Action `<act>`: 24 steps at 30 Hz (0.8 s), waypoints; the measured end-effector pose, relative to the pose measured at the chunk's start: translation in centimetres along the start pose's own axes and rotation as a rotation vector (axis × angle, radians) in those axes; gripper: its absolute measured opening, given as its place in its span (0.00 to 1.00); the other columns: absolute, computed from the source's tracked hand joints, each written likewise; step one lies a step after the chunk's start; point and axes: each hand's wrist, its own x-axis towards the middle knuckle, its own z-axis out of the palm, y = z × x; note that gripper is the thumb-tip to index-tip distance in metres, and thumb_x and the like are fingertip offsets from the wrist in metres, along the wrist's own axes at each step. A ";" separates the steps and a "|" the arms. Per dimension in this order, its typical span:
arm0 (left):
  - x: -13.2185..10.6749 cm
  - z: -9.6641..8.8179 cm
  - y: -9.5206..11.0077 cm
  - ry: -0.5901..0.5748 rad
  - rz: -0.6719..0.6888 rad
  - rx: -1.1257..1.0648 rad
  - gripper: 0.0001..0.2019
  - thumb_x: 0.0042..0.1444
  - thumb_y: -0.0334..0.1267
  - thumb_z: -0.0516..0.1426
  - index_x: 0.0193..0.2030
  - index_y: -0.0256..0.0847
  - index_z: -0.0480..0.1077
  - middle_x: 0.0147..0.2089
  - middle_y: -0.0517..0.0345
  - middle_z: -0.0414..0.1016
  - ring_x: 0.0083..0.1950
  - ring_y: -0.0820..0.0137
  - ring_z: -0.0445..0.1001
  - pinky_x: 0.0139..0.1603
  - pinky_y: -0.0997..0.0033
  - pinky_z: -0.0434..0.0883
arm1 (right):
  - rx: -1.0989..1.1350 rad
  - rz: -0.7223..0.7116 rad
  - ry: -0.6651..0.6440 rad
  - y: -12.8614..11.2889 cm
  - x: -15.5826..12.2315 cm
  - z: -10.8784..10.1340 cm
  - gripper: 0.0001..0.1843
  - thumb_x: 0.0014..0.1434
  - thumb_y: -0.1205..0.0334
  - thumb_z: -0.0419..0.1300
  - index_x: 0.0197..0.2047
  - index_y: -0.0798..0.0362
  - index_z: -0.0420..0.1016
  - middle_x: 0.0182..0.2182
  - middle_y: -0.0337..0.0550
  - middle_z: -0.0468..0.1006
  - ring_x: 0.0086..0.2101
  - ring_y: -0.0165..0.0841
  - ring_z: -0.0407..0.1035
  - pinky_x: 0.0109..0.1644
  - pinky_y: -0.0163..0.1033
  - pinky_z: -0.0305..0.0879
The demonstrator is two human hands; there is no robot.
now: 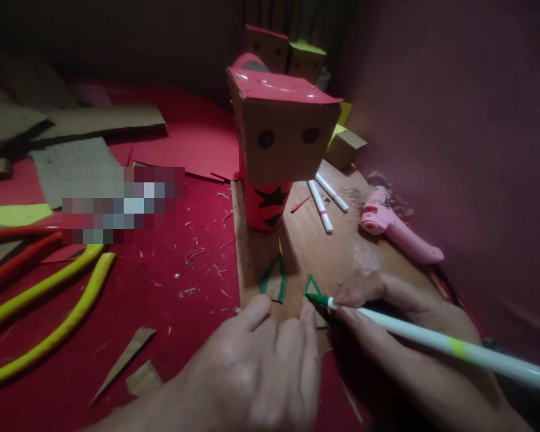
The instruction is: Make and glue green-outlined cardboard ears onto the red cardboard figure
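My right hand (pixel 414 324) is closed round a green marker (pixel 405 333) with a white barrel. Its green tip touches a small pointed cardboard piece (pixel 320 317) with green lines along its edges. My left hand (pixel 261 366) presses that piece against the wooden board (pixel 342 264), a fingertip at its left edge; the lower part is partly hidden. Another green-edged cardboard piece (pixel 274 283) lies just beyond my left fingers. Behind it stands a red cylinder (pixel 269 207) with black markings, topped by a cardboard box head (pixel 288 141) with two dark round eyes.
White markers (pixel 320 207) and a pink glue gun (pixel 400 234) lie to the right. Yellow-handled pliers (pixel 49 282), a red-handled tool (pixel 22 252) and cardboard scraps (pixel 103 123) are on the left, partly pixelated. More box heads (pixel 266 48) stand behind. A wall (pixel 454 120) rises at right.
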 end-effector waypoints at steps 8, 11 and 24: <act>0.0 -0.8 0.3 -0.104 -0.018 -0.013 0.20 0.63 0.25 0.37 0.46 0.22 0.69 0.22 0.57 0.67 0.21 0.70 0.67 0.26 0.65 0.73 | -0.029 -0.050 0.063 0.7 -0.2 -0.1 0.04 0.55 0.64 0.61 0.30 0.45 0.74 0.27 0.32 0.80 0.27 0.28 0.74 0.28 0.27 0.67; 0.0 -1.0 0.5 -0.158 -0.038 -0.006 0.18 0.61 0.24 0.40 0.47 0.22 0.68 0.23 0.57 0.68 0.22 0.70 0.68 0.28 0.64 0.73 | 0.001 -0.046 0.044 0.6 -0.2 0.1 0.04 0.54 0.65 0.61 0.28 0.46 0.74 0.25 0.33 0.80 0.27 0.28 0.74 0.28 0.28 0.67; -0.2 -0.9 0.7 -0.142 -0.070 0.011 0.14 0.59 0.23 0.44 0.42 0.28 0.69 0.25 0.58 0.71 0.25 0.68 0.71 0.31 0.62 0.73 | 0.009 -0.026 0.027 0.6 -0.1 0.0 0.04 0.56 0.64 0.61 0.29 0.46 0.73 0.23 0.31 0.78 0.22 0.25 0.71 0.23 0.26 0.65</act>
